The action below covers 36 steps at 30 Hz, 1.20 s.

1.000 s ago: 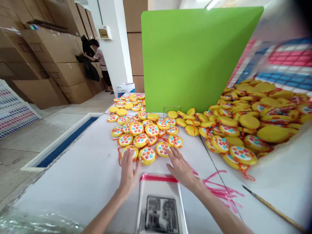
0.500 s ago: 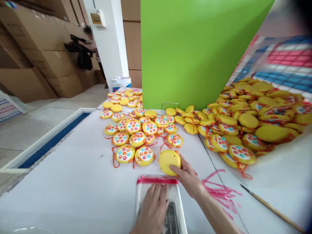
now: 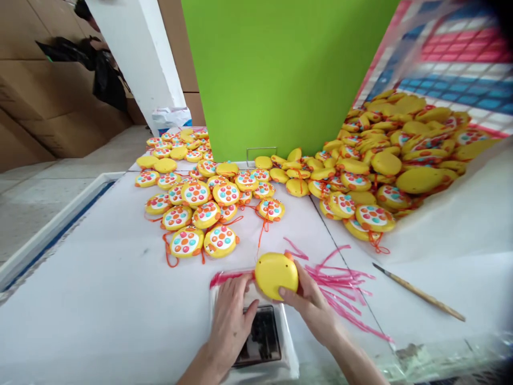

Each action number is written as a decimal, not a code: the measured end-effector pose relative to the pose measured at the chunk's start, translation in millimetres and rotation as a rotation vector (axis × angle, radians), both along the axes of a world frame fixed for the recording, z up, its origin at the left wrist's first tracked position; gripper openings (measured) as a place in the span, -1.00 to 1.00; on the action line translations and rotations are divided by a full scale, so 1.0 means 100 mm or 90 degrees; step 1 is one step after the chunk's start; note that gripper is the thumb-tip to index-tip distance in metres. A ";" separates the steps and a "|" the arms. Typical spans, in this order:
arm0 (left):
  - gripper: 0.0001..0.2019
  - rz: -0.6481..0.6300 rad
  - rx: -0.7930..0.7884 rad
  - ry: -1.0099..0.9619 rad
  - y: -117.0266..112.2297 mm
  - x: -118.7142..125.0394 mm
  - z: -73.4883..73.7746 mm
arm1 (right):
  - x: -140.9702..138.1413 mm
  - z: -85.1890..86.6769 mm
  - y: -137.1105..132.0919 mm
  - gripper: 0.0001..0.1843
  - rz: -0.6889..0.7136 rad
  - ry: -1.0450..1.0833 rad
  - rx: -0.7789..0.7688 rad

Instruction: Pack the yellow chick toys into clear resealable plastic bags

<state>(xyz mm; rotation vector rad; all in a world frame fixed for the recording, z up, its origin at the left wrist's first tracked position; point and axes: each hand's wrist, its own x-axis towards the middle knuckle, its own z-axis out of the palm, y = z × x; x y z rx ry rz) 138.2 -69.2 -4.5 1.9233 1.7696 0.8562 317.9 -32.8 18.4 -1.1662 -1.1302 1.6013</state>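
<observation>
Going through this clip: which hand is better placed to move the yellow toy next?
Probably the right hand: it holds the round yellow plastic toy over the red-striped end of the clear plastic bag. The left hand lies on that bag, seemingly steadying it, so it is less free.

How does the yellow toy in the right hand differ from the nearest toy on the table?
The toy in the right hand shows a plain yellow back; the table toy shows coloured dots. The held toy is lifted and tilted; the table toy lies flat. Both are round and yellow.
</observation>
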 end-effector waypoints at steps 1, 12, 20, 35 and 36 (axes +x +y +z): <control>-0.51 0.009 0.003 -0.019 -0.01 -0.01 -0.01 | 0.06 -0.02 -0.04 -0.29 0.009 -0.064 0.023; -0.80 -0.087 0.057 0.028 0.00 -0.02 0.05 | 0.29 0.16 -0.24 -0.40 0.248 0.089 -0.114; -0.78 -0.096 0.239 0.198 -0.04 0.05 0.03 | -0.12 0.29 0.04 -0.34 0.122 -0.110 0.066; -0.91 -0.068 0.322 0.102 -0.06 -0.31 0.38 | -0.07 0.42 0.06 -0.56 0.182 -0.467 0.322; -0.90 -0.026 0.315 0.072 -0.08 -0.38 0.42 | -0.06 0.43 0.06 -0.57 0.179 -0.463 0.319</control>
